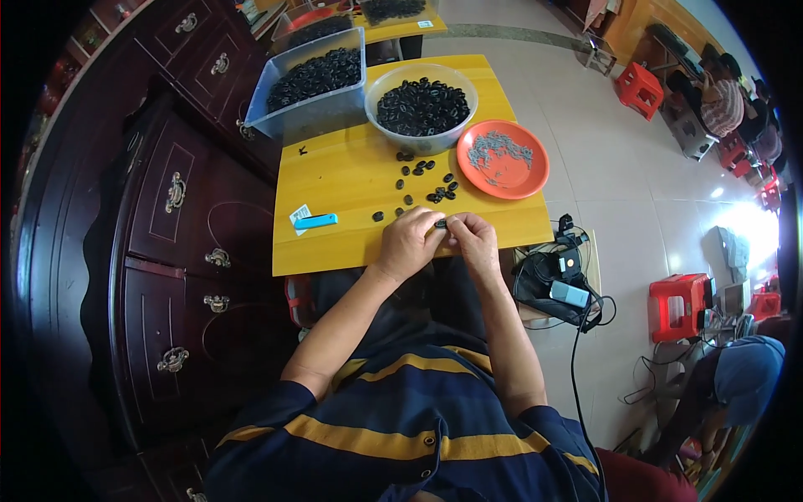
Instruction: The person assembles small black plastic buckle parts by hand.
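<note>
So, in the head view, the fingers of the left hand (407,241) and right hand (475,238) pinch a small black piece (441,224) between their tips, mid-frame. More black bits (419,171) lie just above, on the yellow bench (335,186).

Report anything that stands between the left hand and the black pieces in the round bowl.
Only loose black pieces, lying low and scattered on the yellow tabletop, come between the left hand and the round bowl. Nothing tall is visible there except the bowl's near wall; its top is open.
</note>
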Demonstrator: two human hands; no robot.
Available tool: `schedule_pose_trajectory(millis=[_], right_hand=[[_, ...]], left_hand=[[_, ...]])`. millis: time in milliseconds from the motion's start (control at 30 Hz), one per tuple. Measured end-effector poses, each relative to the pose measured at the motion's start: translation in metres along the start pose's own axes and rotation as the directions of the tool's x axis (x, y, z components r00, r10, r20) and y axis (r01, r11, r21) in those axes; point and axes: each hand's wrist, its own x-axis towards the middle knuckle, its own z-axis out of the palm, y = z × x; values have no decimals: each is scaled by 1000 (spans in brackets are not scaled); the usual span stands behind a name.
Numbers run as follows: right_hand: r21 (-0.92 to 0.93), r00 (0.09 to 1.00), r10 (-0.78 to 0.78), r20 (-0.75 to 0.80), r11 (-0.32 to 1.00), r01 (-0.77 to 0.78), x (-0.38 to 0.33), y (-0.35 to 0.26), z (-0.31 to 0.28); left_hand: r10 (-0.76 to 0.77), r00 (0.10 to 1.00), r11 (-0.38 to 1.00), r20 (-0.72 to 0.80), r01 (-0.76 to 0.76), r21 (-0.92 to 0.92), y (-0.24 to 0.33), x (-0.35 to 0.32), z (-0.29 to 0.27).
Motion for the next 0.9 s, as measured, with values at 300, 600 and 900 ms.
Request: schedule_pose_trajectory(millis=[300,600,900], right_hand=[[-358,953,-290,-85,902,242,7,-1,22],[-766,844,-492,211,453,456,34,6,70],[-887,870,-445,211,287,361,32,9,43]], left_hand=[[-111,990,951,-84,130,281,-63,-24,-51],[-287,957,915,28,266,304,-82,-26,-56],[-382,923,870,42,344,354,-69,-25,-71]])
